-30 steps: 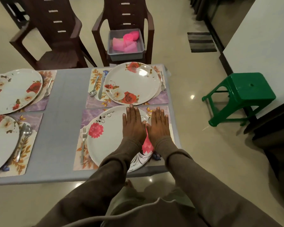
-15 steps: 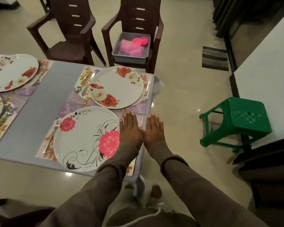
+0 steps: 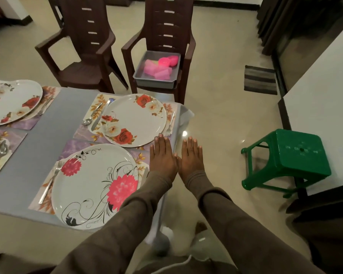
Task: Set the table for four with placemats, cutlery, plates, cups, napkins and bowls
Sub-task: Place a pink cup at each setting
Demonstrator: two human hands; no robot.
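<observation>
Fingers were flat and straight on both hands, holding nothing. The left hand (image 3: 162, 157) hovered over the right edge of the near placemat (image 3: 75, 149), and the right hand (image 3: 191, 158) was already past the counter (image 3: 53, 119) edge, over the floor. A second before, both palms were down on the near plate (image 3: 93, 184); now they'd come off it and drifted right, and the view had swung that way too. So I'd say that plate was done with and the person was heading for the next batch of stuff.

Where things stood: the near plate sat on its mat with a fork (image 3: 51, 179) on its left, and the far plate (image 3: 134, 120) had a spoon (image 3: 91, 116) and knife (image 3: 100, 115) on one side and a fork on the other. Two more plates showed at the left edge. No cups, napkins or bowls on the counter yet. A grey tub (image 3: 156, 81) with pink things in it was on a brown chair (image 3: 162, 36) just beyond; probably the cups or bowls, can't tell.

Room-wise: glossy cream floor tiles, a second brown chair, a green stool (image 3: 297, 159) off right, a striped mat (image 3: 260, 80) by the wall
</observation>
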